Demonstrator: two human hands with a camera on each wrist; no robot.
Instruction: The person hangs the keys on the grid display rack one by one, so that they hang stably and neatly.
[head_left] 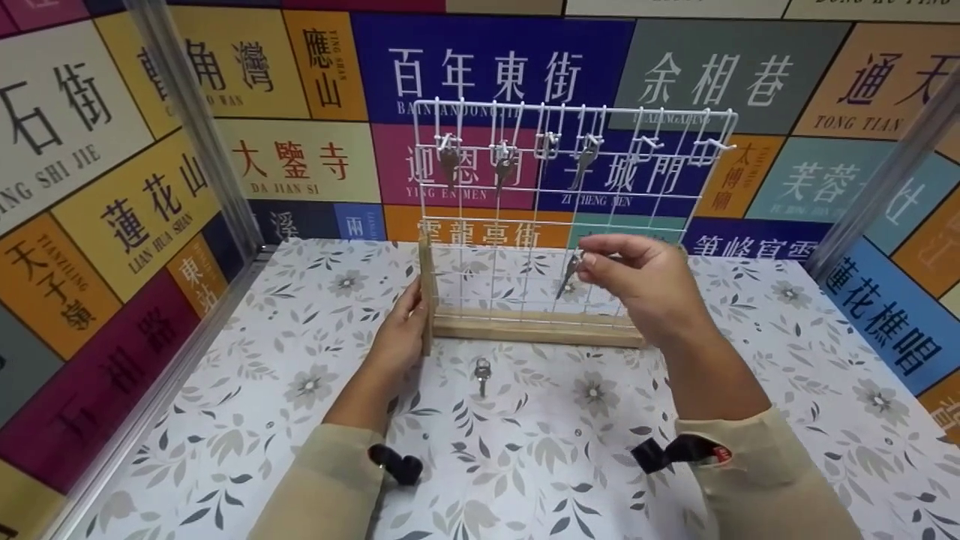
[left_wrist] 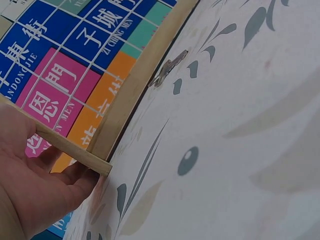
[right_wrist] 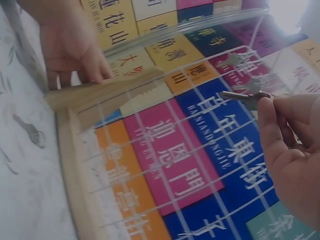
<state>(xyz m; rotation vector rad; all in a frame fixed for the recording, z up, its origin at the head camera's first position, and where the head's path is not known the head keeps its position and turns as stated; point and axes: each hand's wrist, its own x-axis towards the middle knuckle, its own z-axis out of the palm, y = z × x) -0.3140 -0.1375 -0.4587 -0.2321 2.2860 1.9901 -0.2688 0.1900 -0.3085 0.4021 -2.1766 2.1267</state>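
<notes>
A white wire grid rack [head_left: 517, 221] stands upright on a wooden base [head_left: 540, 330]. Several keys hang from hooks along its upper part, among them one key [head_left: 450, 166] at the left and another key [head_left: 586, 161] right of the middle. My right hand [head_left: 652, 281] pinches a key [head_left: 568, 276] between thumb and fingertips, in front of the grid and below the hooks. With my left hand [head_left: 401, 330] I grip the wooden side piece [head_left: 427, 300] at the rack's left end. A loose key [head_left: 482, 377] with a ring lies on the table before the base.
Floral-patterned cloth [head_left: 247, 420] covers the table. Behind the rack rises a wall of coloured panels [head_left: 487, 60] with Chinese lettering. Clear panes or posts [head_left: 195, 127] frame the left and right sides. Toward the grid's right end a hook [head_left: 646, 147] shows no key.
</notes>
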